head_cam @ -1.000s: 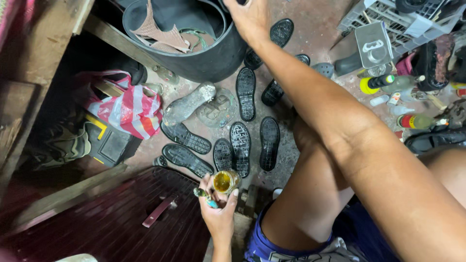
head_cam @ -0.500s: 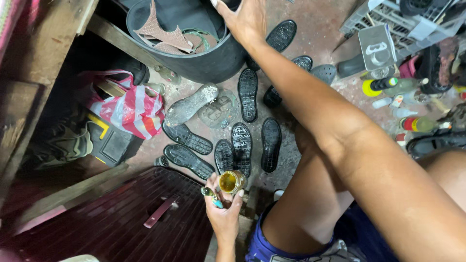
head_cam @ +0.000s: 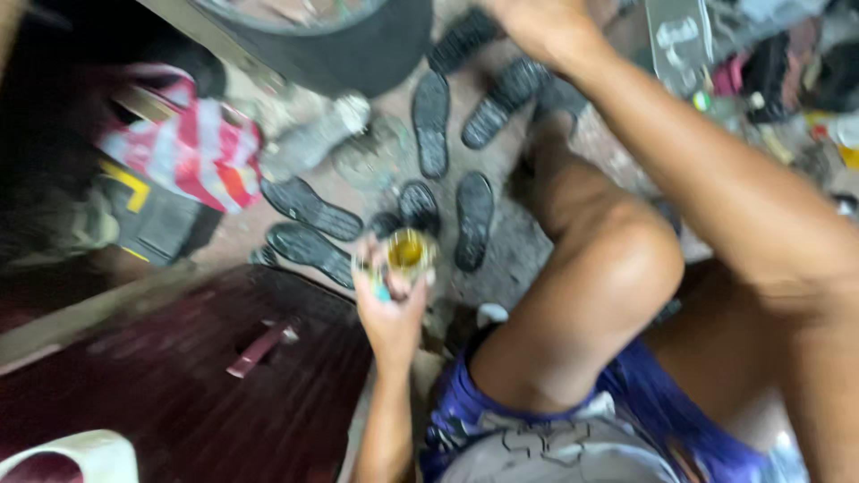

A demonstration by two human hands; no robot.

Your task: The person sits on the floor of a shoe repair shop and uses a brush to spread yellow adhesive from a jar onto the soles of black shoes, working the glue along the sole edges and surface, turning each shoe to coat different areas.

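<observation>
Left hand (head_cam: 391, 309) closed around a small open can (head_cam: 409, 251) of yellow glue, held up over the black soles (head_cam: 474, 219) on the floor; same grip as half a second ago. Right hand (head_cam: 537, 27) reaches far forward to the soles beside the black tub (head_cam: 358, 54); since the earlier frame it has come off the tub's rim. Its fingers run out of view, grip unclear. View has swung down, now blurred. Striped bag (head_cam: 192, 148) lies left.
</observation>
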